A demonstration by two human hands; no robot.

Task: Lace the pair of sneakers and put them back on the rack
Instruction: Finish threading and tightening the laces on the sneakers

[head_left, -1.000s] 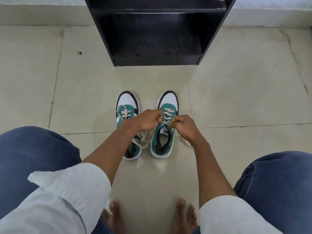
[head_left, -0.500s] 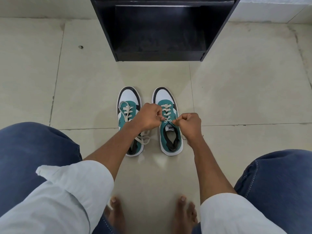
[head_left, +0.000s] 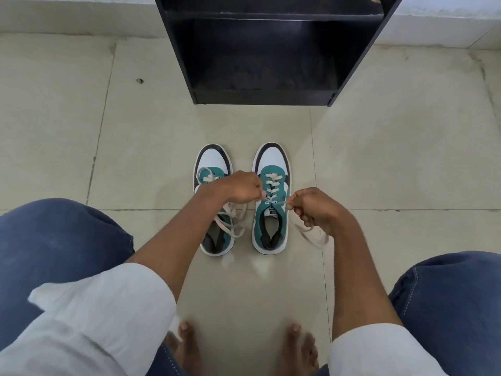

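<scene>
Two teal, white and black sneakers stand side by side on the floor, toes pointing at the rack. The right sneaker (head_left: 271,213) has its cream lace (head_left: 272,185) crossed through most eyelets. My left hand (head_left: 241,187) pinches one end of that lace at the top eyelet. My right hand (head_left: 311,207) grips the other end, pulled out to the right, with a loose tail (head_left: 311,236) hanging below the fist. The left sneaker (head_left: 214,202) is partly under my left wrist, its lace lying slack over the opening.
A black open shoe rack (head_left: 265,52) stands just beyond the sneakers, its lower shelf bare. Pale floor tiles (head_left: 67,118) spread all around. My knees in blue jeans frame both lower corners, and my bare feet (head_left: 187,346) rest near the bottom edge.
My hands have drawn apart, the right one pulling its lace end out to the right so the lace runs taut across the top eyelets. The view tilted slightly.
</scene>
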